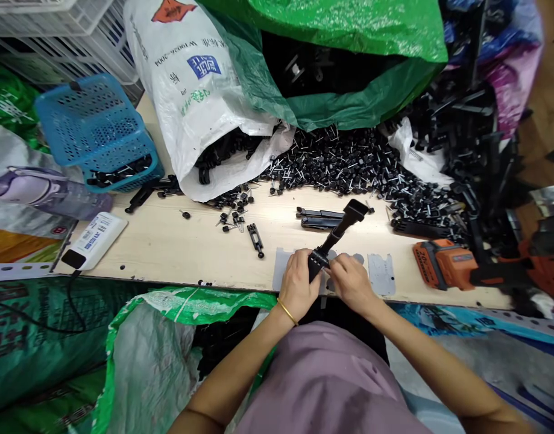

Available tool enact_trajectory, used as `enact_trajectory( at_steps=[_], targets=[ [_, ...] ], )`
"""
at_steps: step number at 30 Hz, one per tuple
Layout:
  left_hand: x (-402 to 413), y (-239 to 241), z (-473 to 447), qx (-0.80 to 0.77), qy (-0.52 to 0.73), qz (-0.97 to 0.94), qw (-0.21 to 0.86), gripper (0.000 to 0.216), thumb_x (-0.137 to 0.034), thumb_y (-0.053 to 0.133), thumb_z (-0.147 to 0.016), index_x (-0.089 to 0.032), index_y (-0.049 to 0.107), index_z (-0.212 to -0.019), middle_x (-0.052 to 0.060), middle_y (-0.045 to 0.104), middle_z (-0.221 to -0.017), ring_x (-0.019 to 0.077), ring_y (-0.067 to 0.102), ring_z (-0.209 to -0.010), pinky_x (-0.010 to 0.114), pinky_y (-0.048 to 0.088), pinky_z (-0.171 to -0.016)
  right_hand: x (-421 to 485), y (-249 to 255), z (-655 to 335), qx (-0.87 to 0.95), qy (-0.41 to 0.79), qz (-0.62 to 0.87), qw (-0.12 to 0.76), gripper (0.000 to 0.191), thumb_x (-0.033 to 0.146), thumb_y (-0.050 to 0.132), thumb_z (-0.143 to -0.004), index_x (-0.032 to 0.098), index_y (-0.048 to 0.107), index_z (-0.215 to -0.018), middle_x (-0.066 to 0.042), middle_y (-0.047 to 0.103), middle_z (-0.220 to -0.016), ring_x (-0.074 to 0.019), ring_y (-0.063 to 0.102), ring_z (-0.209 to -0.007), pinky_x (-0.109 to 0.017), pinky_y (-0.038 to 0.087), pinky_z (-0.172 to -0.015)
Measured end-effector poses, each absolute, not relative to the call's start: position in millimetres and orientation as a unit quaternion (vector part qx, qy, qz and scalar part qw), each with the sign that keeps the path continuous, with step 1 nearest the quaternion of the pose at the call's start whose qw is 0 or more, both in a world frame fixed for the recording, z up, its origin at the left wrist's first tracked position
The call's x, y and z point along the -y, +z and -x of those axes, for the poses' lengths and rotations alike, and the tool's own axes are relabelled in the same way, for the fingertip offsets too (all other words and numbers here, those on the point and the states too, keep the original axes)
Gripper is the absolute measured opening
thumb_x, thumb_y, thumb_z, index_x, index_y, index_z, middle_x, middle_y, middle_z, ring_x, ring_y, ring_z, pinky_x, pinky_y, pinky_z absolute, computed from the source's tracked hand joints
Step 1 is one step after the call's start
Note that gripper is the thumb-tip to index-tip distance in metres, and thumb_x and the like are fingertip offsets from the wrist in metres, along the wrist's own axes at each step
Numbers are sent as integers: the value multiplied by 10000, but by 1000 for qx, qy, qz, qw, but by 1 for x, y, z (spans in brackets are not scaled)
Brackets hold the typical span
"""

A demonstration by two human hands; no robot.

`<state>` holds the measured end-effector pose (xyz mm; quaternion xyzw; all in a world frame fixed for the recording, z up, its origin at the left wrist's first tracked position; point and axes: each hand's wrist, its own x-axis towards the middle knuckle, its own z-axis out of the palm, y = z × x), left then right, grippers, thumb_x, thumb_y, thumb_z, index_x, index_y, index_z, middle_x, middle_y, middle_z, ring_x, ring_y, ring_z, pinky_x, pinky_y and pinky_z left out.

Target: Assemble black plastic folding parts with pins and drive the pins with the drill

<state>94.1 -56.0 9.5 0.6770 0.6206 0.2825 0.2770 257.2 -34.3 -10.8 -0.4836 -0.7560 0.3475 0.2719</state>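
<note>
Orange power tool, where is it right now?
Head view: the orange power tool lies on the wooden table at its right end, right of both hands, beside the black parts pile.

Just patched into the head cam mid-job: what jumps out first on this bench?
Both hands meet at the near edge of the table: the left hand and right hand grip the lower end of a long black plastic part that angles up and away. Behind it sprawls a big heap of small black pins, spilling from under a green bag. An orange power drill lies at the right.
</note>
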Motion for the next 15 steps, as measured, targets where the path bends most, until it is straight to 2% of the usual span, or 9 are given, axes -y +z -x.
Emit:
enact_trajectory(
  at_steps=[2, 4, 7, 9, 11, 13, 15],
  targets=[
    [55, 10, -94, -622, 270, -672, 297, 324, -166, 566, -779, -192, 412, -1063, 70, 544, -969, 231, 556, -940, 381, 471, -835, 27, -18, -267, 838, 251, 421, 240, 171, 220, 421, -896, 210, 566, -807, -58, 563, -746, -173, 476, -697, -328, 356, -665],
    [55, 9, -95, -633, 271, -654, 313, 325, -183, 585, -767, -196, 400, -1035, 56, 542, -923, 227, 572, -895, 371, 481, -798, 22, -20, -272, 849, 254, 401, 233, 168, 251, 435, -901, 209, 587, -841, -69, 592, -785, -178, 493, -724, -332, 363, -680],
    [56, 6, -100, -656, 289, -624, 309, 315, -205, 596, -768, -193, 391, -1006, 54, 537, -900, 225, 574, -881, 359, 484, -772, 24, -16, -268, 739, 420, 467, 244, 265, 389, 423, -915, 193, 564, -804, -49, 576, -727, -165, 502, -681, -309, 381, -646],
    [57, 4, -102, -655, 296, -628, 298, 285, -218, 584, -786, -192, 400, -1001, 59, 533, -907, 226, 565, -893, 359, 480, -776, 29, -12, -259, 606, 576, 490, 246, 384, 473, 350, -927, 189, 526, -738, -15, 520, -632, -140, 471, -589, -279, 378, -582],
    [58, 5, -103, -643, 297, -646, 284, 262, -212, 557, -810, -190, 412, -1027, 66, 533, -926, 227, 549, -914, 363, 474, -791, 35, -10, -250, 498, 671, 485, 257, 442, 524, 298, -927, 192, 484, -703, 11, 458, -585, -119, 421, -535, -255, 361, -539],
    [58, 6, -102, -630, 298, -666, 266, 272, -191, 529, -828, -187, 417, -1076, 75, 535, -955, 231, 529, -942, 372, 467, -814, 38, -10, -245, 490, 659, 497, 279, 418, 534, 319, -919, 197, 458, -716, 19, 432, -600, -116, 401, -547, -246, 355, -543],
    [58, 8, -100, -621, 295, -677, 262, 323, -168, 525, -828, -184, 409, -1128, 85, 542, -993, 237, 513, -975, 381, 460, -840, 37, -13, -247, 588, 548, 516, 295, 361, 495, 375, -917, 199, 466, -733, 4, 455, -642, -132, 419, -605, -261, 360, -587]
  ],
)
